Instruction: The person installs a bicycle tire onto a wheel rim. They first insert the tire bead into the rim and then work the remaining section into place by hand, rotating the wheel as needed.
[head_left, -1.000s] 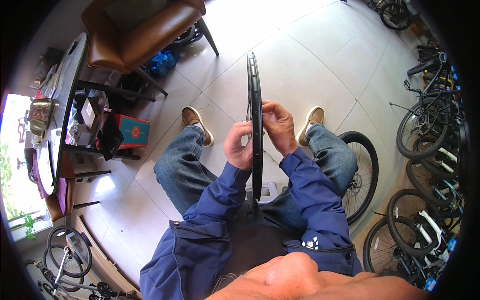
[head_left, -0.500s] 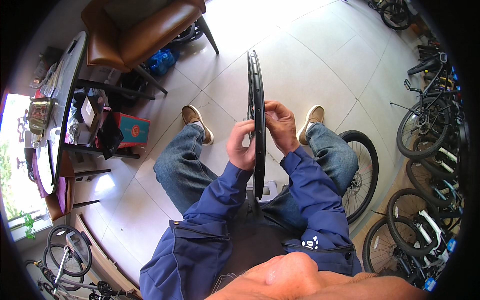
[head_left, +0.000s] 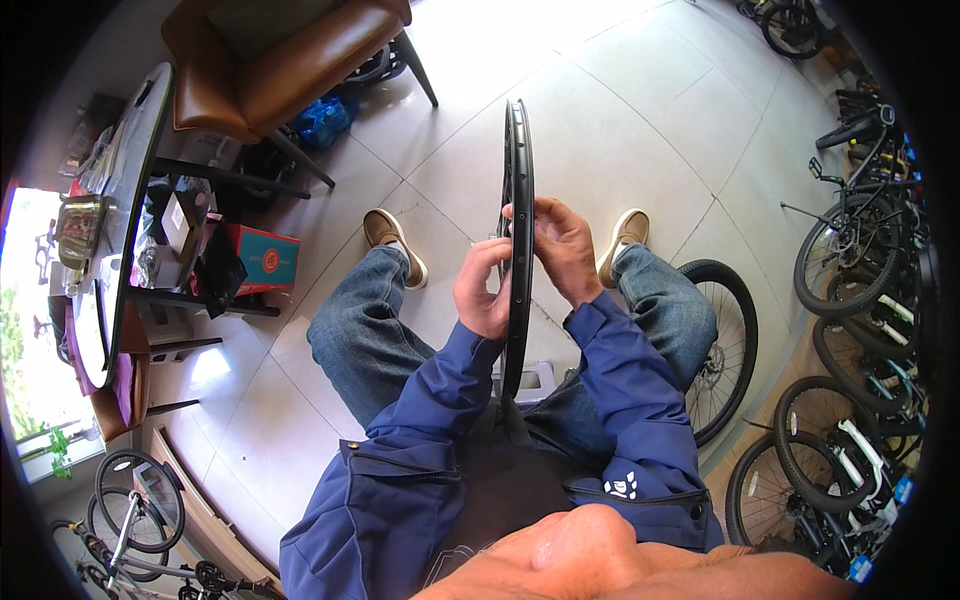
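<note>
A black bicycle wheel rim (head_left: pixel 521 175) without a tyre stands almost edge-on in front of me, between my legs. Small holes run along its outer face. On its left side my left hand (head_left: pixel 484 292) is closed, its curled fingers against the rim. My right hand (head_left: pixel 566 250) grips from the right, a little higher, with a fingertip showing past the rim's left edge. The rim hides the inner fingertips, so any small part between them cannot be made out. Below the rim, a light grey frame-like piece (head_left: pixel 540 380) is partly covered by it and my sleeve.
Beside my right knee a tyred bicycle wheel (head_left: pixel 738 345) rests on the tiled floor (head_left: pixel 610 110). Several bicycles (head_left: pixel 850 250) line the right side. To the left are a table (head_left: pixel 150 130), a red-and-teal box (head_left: pixel 268 258) and a brown armchair (head_left: pixel 290 70). Another bicycle (head_left: pixel 125 525) is at lower left.
The rim's top has shifted slightly right and its lower end slightly left. A right fingertip now shows past the rim's left edge. The left hand has hardly moved.
</note>
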